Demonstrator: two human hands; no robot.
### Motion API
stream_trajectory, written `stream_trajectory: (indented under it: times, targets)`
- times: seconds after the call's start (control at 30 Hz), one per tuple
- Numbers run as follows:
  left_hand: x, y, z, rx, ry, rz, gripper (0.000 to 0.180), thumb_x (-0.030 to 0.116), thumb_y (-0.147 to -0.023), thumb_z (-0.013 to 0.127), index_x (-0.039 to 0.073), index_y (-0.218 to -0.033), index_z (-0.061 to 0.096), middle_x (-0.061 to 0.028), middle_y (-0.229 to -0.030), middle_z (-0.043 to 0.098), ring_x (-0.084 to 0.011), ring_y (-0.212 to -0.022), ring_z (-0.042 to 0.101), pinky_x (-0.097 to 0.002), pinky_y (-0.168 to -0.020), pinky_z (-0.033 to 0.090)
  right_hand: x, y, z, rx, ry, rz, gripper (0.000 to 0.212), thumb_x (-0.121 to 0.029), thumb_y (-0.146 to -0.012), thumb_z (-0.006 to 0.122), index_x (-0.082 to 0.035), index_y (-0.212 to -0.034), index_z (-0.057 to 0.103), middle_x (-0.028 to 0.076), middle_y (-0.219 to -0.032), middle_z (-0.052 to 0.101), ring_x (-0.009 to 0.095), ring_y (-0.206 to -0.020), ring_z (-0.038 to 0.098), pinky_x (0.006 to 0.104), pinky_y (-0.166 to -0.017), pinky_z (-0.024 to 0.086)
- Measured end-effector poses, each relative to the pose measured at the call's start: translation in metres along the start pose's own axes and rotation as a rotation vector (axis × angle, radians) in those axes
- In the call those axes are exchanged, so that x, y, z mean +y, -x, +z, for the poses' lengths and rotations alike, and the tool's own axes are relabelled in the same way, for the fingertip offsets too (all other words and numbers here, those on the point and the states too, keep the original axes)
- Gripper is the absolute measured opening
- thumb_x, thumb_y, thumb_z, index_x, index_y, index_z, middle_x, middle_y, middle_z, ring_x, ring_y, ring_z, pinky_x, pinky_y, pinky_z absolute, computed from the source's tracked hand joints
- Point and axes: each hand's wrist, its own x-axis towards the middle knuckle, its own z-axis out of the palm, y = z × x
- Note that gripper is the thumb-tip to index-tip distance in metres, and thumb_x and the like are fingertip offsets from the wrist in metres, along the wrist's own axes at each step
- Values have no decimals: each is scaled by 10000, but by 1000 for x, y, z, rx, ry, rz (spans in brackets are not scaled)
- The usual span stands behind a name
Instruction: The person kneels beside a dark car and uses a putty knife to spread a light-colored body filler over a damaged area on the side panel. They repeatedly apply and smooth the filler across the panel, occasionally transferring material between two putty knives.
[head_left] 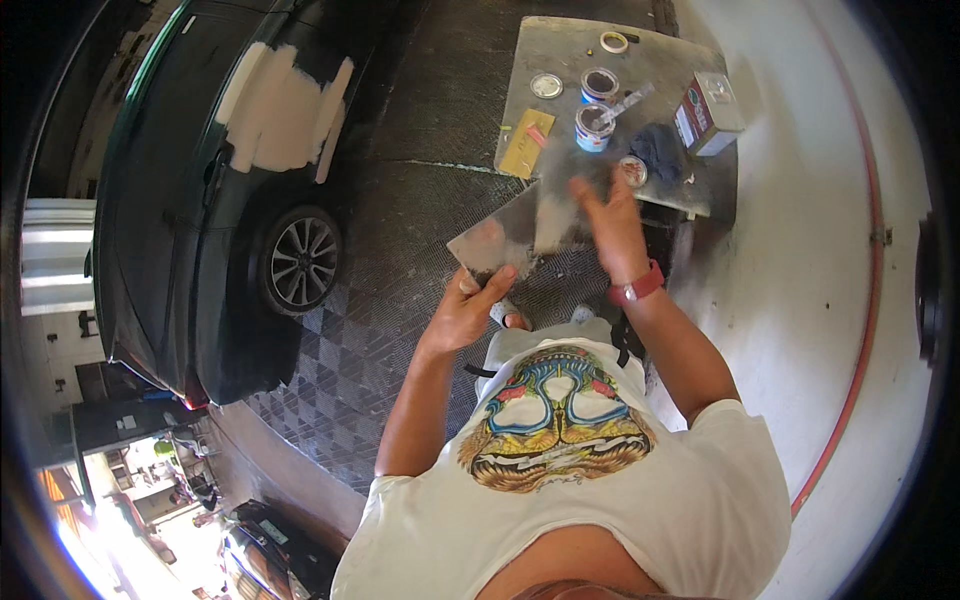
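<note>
My left hand [466, 315] pinches the lower edge of a flat grey plate [497, 237] smeared with pale putty, thumb on top. My right hand [615, 225], with a red watch on its wrist, is at the plate's right side. It is smeared by motion. A blurred flat putty spreader [556, 222] with beige putty on it appears to be between its thumb and fingers, beside the plate. Past my hands, an open blue-and-white can [593, 136] holds a smeared stick [630, 103]. A second open can [599, 82] stands behind it.
The grey table [560, 45] bears a yellow card [522, 155] with a pink piece, a lid [546, 85], a tape roll [614, 42], a dark cloth [657, 150], a small round tin [633, 171] and a rectangular can [712, 115]. A dark car [190, 250] with a beige putty patch [280, 110] stands left; a white wall [800, 250] is right.
</note>
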Motion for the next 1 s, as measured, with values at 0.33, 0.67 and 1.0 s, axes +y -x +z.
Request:
stream_trajectory:
  times: [0.33,0.67,1.0]
  targets:
    - [15,-18,3,244,-273,-84,305,183,-1042,643,-15,-1271,606,-12,-1108,667,-93,-971,586,-282,-836,498,-17,7,39,-70,408,-106,502,-151,-932,754,13,-1352,532,156,-1198,699,235,-1107,677,362,-968,528]
    - [-1,-4,-22,39,283,-101,519,298,-1002,705,51,-1421,522,-59,-1237,680,-168,-1119,640,-357,-1007,514,-16,-2,41,-385,149,-53,439,-219,-938,760,-8,-1266,559,156,-1160,711,206,-1054,688,361,-902,546]
    - [-9,0,-33,388,368,223,492,135,-904,799,80,-1353,605,-68,-1322,659,-214,-1240,596,-376,-1061,485,-1,13,51,-350,-601,494,455,-326,-1026,665,-26,-1349,553,62,-1172,677,172,-1095,654,359,-974,527]
